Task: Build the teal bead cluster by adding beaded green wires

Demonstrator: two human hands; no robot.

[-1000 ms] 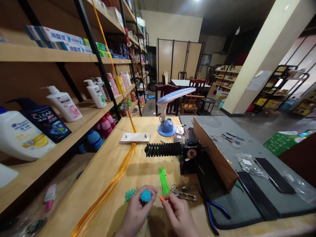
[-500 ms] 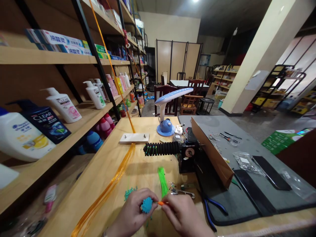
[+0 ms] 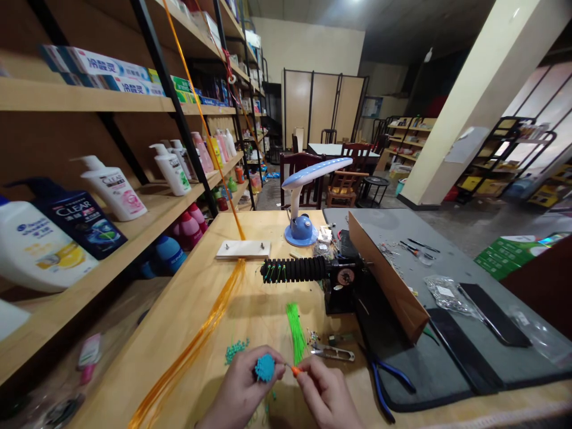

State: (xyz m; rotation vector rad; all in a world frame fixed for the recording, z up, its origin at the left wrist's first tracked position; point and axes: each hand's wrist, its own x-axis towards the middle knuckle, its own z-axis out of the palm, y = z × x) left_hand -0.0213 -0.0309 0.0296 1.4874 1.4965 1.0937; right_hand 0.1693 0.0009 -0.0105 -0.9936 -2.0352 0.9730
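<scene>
Labels on the shelf at left: stacked toothpaste boxes (image 3: 111,62) bear the characters 冷酸灵; a dark blue bottle (image 3: 78,217) and a white pump bottle (image 3: 117,192) with a pink flower each read CLEAR (in capitals). Lettering on the green cartons (image 3: 503,257), far right, is too small to read.

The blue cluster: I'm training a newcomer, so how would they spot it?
Start at the wooden table and find the left hand over its near side. That hand holds the blue cluster. Unlike the loose teal beads beyond, it is one rounded clump.
</scene>
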